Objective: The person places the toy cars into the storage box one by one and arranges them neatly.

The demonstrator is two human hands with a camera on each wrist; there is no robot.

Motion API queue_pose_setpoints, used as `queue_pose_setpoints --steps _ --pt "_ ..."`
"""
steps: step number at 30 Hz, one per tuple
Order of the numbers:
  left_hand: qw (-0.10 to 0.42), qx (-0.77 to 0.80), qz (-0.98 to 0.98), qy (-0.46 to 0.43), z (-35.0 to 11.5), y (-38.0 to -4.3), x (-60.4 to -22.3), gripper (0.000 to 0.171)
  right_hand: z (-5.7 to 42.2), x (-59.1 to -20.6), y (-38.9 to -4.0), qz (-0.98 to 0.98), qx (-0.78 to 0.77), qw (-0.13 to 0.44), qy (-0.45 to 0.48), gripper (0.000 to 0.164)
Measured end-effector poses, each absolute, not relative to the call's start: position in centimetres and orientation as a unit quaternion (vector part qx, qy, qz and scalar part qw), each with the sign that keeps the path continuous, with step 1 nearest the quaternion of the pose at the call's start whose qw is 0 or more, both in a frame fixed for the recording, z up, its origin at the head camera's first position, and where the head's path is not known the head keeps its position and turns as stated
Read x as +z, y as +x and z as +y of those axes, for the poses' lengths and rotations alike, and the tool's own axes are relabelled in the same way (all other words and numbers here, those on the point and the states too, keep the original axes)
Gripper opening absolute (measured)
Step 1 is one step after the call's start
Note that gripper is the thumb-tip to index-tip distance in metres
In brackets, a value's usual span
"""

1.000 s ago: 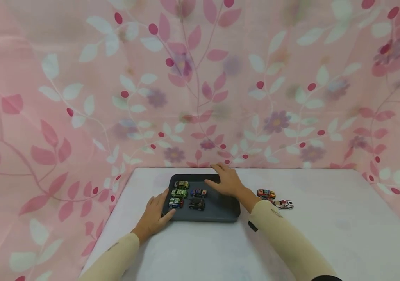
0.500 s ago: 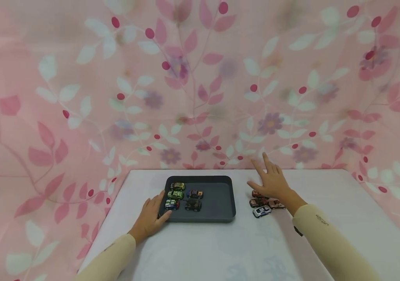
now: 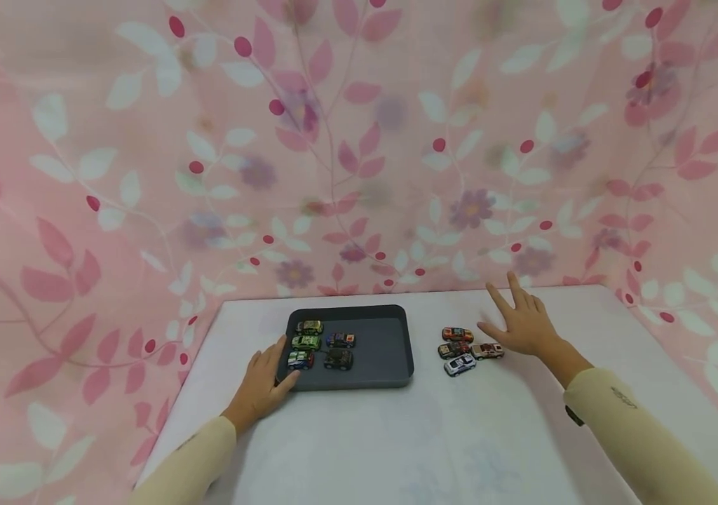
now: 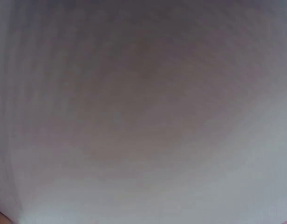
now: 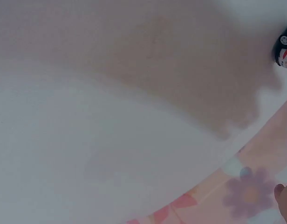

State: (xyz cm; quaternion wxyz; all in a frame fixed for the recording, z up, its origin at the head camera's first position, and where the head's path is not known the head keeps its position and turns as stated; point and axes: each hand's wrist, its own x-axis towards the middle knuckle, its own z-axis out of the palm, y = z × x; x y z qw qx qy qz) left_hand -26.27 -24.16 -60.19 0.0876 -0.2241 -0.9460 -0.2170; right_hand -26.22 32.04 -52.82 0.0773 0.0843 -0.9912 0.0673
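In the head view a dark grey tray (image 3: 374,382) holds several toy cars in its left half, among them a green one (image 3: 306,342) and a black one (image 3: 338,359). My left hand (image 3: 262,382) rests at the tray's left edge, thumb along the front left corner. To the right of the tray, my right hand (image 3: 525,328) hovers with spread fingers and holds nothing. Just left of it lies a cluster of toy cars: an orange-red one (image 3: 457,334), a dark red one (image 3: 454,350), a white-and-red one (image 3: 487,351) and a silver-white one (image 3: 460,365).
A white-covered table (image 3: 359,449) carries everything. Along its back edge rises a pink floral curtain (image 3: 346,175), which continues round both sides. In the right wrist view part of a toy car (image 5: 285,51) shows at the right edge.
My right hand has moved from over the tray's right side to the right, past the loose cars, uncovering them. The left hand stays at the tray's edge. The view has shifted slightly.
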Motion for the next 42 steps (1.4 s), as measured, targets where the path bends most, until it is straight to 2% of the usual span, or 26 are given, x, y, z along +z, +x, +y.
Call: queue_pose_setpoints --steps 19,24,33,38,42 --pt "0.094 -0.212 -0.946 -0.225 -24.1 -26.1 -59.6 0.081 31.0 -53.7 -24.2 -0.989 0.053 0.047 0.131 0.085" --pt "0.1 -0.213 -0.946 -0.224 -24.1 -26.0 -59.4 0.081 29.4 -54.0 -25.3 -0.985 0.112 0.059 0.119 0.075" --pt "0.105 -0.222 -0.942 -0.229 -23.3 -25.8 -60.6 0.08 26.5 -54.1 -27.1 -0.983 0.15 0.029 0.105 0.081" --pt "0.093 -0.222 -0.944 -0.227 -23.3 -25.8 -60.5 0.081 26.6 -54.2 -26.7 -0.984 0.144 0.04 0.1 0.082" --pt "0.093 -0.21 -0.948 -0.218 -24.0 -26.2 -59.7 0.082 27.3 -54.1 -26.2 -0.977 0.159 0.085 0.115 0.079"
